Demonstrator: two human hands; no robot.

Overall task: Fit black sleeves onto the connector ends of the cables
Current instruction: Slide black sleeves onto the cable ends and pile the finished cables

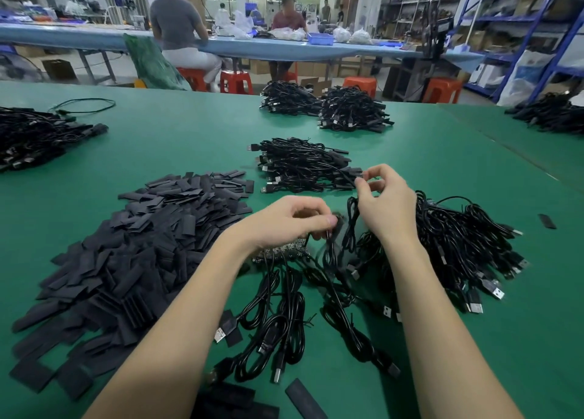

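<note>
Green surface (189, 140) carries a sleeve pile (132, 254) and cable bundles (458, 248); left hand (284, 219) and right hand (385, 197), close together, each pinch one black cable (347, 229).

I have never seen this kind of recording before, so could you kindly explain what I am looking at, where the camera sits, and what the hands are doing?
There is no machine here: a person works with two bare hands, filmed by a single wide-angle camera worn on the head, looking forward and down.

On the green table mat lies a large heap of flat black sleeves on the left, and bundles of thin black cables with metal plugs on the right and further back.

The left hand pinches something small and black between thumb and fingers; it is blurred, so I cannot say whether it is a sleeve or a plug. The right hand has its grip on one black cable end, pinched at the fingertips. Other people sit at a blue bench behind.
</note>
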